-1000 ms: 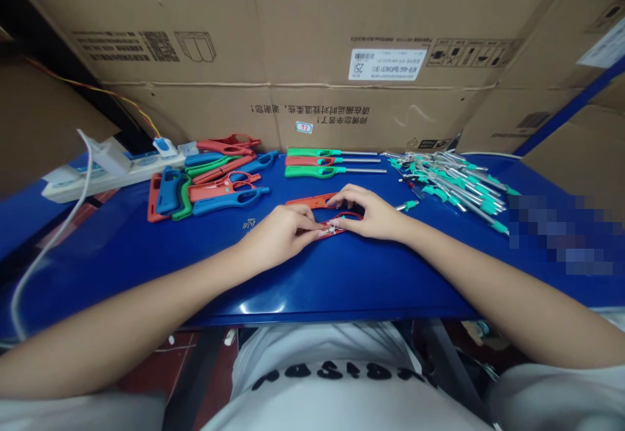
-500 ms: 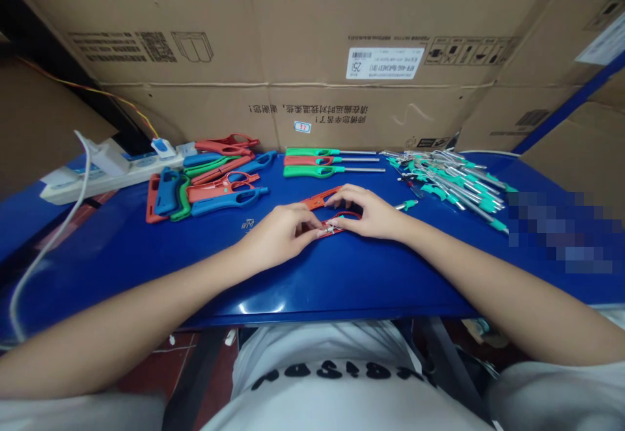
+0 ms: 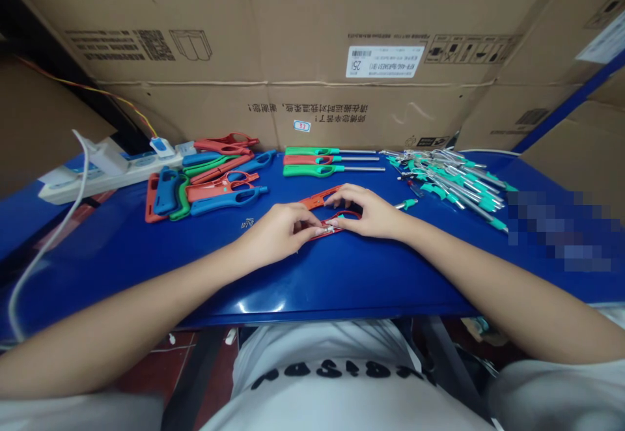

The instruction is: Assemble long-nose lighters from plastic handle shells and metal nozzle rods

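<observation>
A red plastic handle shell (image 3: 336, 224) lies on the blue table (image 3: 342, 275) between my two hands. My left hand (image 3: 278, 232) pinches its near end, where a small metal part shows. My right hand (image 3: 374, 213) presses curled fingers on its looped end. A second red shell half (image 3: 317, 198) lies just behind my fingers.
A pile of red, blue and green handle shells (image 3: 205, 180) sits at the left. Three finished lighters (image 3: 322, 161) lie at the back centre. Several metal-and-green inner parts (image 3: 452, 180) are heaped at the right. A white power strip (image 3: 97, 170) is far left. Cardboard boxes (image 3: 312, 53) wall the back.
Both hands stay on the red shell; my left fingers have shifted slightly to the right along its near end. Nothing else moved.
</observation>
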`<action>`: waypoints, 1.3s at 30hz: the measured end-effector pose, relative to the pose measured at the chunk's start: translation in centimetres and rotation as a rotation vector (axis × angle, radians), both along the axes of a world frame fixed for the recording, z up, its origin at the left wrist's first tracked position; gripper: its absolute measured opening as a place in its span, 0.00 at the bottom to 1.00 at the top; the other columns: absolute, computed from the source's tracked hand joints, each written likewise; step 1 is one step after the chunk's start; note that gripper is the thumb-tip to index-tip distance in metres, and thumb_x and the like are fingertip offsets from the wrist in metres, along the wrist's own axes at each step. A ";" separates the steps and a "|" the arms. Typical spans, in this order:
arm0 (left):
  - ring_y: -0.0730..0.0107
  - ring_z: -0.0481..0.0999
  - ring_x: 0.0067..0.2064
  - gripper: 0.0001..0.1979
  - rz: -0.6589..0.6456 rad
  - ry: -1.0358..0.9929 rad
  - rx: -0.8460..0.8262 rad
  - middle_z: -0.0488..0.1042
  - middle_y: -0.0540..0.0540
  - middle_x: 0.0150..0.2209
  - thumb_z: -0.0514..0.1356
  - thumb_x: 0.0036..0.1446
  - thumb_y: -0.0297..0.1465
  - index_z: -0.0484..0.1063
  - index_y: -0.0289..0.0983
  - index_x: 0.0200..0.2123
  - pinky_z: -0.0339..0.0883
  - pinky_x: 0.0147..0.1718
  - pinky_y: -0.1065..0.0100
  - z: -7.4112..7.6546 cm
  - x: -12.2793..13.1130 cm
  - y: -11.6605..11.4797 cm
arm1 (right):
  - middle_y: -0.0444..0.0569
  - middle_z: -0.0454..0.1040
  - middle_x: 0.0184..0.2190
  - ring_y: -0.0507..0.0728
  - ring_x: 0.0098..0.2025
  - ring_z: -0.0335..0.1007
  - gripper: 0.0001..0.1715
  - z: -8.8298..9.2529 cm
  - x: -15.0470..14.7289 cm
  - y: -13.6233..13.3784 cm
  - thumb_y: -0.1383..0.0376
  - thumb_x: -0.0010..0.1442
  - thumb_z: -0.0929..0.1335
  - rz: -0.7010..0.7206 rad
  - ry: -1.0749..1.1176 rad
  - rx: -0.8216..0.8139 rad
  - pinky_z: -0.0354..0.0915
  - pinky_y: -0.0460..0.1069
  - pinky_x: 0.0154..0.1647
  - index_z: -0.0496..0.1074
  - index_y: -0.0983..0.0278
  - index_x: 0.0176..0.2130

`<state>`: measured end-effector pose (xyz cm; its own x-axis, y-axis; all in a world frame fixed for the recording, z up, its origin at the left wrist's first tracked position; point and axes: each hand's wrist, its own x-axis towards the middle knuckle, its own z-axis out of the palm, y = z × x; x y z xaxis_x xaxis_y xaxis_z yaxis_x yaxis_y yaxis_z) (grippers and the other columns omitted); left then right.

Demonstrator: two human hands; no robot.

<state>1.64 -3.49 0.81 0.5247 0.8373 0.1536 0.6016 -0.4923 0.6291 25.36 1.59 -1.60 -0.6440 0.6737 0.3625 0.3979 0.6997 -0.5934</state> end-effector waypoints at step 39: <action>0.70 0.77 0.30 0.10 -0.028 0.084 0.143 0.81 0.46 0.30 0.64 0.62 0.36 0.84 0.38 0.35 0.66 0.31 0.70 1.7 -0.9 -0.3 | 0.51 0.77 0.38 0.56 0.37 0.72 0.10 1.8 0.7 -0.5 0.60 0.66 0.67 -0.023 0.003 0.141 0.67 0.51 0.39 0.76 0.62 0.43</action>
